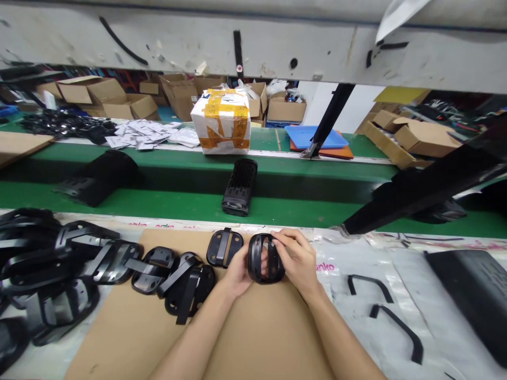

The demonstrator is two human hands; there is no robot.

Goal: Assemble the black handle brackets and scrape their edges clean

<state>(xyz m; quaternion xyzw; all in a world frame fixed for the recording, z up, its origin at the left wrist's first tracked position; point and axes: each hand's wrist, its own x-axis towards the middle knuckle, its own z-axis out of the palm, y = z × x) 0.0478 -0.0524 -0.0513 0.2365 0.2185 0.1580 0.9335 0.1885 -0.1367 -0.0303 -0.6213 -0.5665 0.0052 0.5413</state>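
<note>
Over the brown cardboard sheet (269, 332), a black oval plastic part with slots (257, 258) is held between both hands. My left hand (240, 272) is closed round its left side and back, with fingers partly seen through the openings. At its upper right edge, the fingertips of my right hand (295, 258) pinch the part. Just left of it lies a similar black part with a strap across it (219, 248). Further left, several more strapped parts (156, 269) lie on the cardboard. Two bent black strips (370, 285) rest on the covered table to the right.
A pile of black parts (59, 306) fills the left. Behind, a green conveyor (190, 195) carries black housings (240, 187). A slanted black post (420, 179) stands right, near a large dark piece (471, 295). A taped box (222, 121) sits beyond; a grey beam (269, 47) crosses overhead.
</note>
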